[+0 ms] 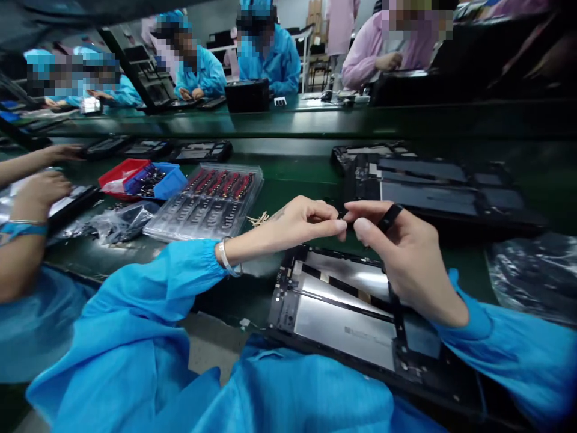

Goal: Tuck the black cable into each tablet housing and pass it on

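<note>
Between your fingertips is a small dark part (pixel 341 214), pinched by your left hand (pixel 293 227); your right hand (pixel 408 258) meets it, grip unclear. Its long axis can't be told; the opened device (pixel 345 328) lies below, bodyward.

Dim, cool room light, white glare on metallic panels, dark right edge, slight blur at edges

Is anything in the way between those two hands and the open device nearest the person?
Nothing visible stands between them and the open device. The left hand seems to pinch a tiny dark piece, the right hand close against it, just beyond the device's far edge.
</note>
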A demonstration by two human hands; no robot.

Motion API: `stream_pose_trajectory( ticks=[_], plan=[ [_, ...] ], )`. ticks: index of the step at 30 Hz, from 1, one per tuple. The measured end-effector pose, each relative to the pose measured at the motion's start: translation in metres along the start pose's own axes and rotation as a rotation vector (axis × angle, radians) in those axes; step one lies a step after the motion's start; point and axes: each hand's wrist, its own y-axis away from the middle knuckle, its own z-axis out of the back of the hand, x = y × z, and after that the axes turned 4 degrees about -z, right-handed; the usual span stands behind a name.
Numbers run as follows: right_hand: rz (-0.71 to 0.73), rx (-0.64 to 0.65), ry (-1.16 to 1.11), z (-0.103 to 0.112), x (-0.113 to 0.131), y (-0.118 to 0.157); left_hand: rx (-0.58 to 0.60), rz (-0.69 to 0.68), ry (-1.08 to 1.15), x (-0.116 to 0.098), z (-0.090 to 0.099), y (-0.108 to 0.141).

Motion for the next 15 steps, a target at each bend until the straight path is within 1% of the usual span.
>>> stream_pose_trajectory(
  ticks=[2,4,6,8,10,12,13,15],
  plan=[
    [0.054,0.041,0.076,0.005,0.008,-0.002,0.126,0.002,-0.144,-0.003,0.008,-0.003],
    [0.061,0.062,0.092,0.006,0.013,-0.003,0.213,0.01,-0.227,-0.003,0.012,-0.006],
    [0.031,0.065,0.081,0.004,0.013,-0.002,0.264,0.011,-0.246,-0.002,0.013,-0.007],
    [-0.029,0.062,0.012,0.003,0.009,-0.002,0.284,0.022,-0.231,-0.001,0.012,-0.007],
    [-0.114,0.051,-0.126,0.001,0.004,-0.004,0.255,0.021,-0.191,-0.002,0.012,-0.007],
    [-0.19,0.058,-0.259,0.001,-0.002,-0.008,0.181,-0.02,-0.102,-0.003,0.01,-0.007],
    [-0.218,0.09,-0.3,0.001,-0.004,-0.01,0.134,-0.048,-0.038,-0.003,0.009,-0.007],
    [-0.258,0.204,-0.344,0.002,-0.008,-0.014,0.056,-0.084,0.105,-0.003,0.008,-0.007]
  ],
)
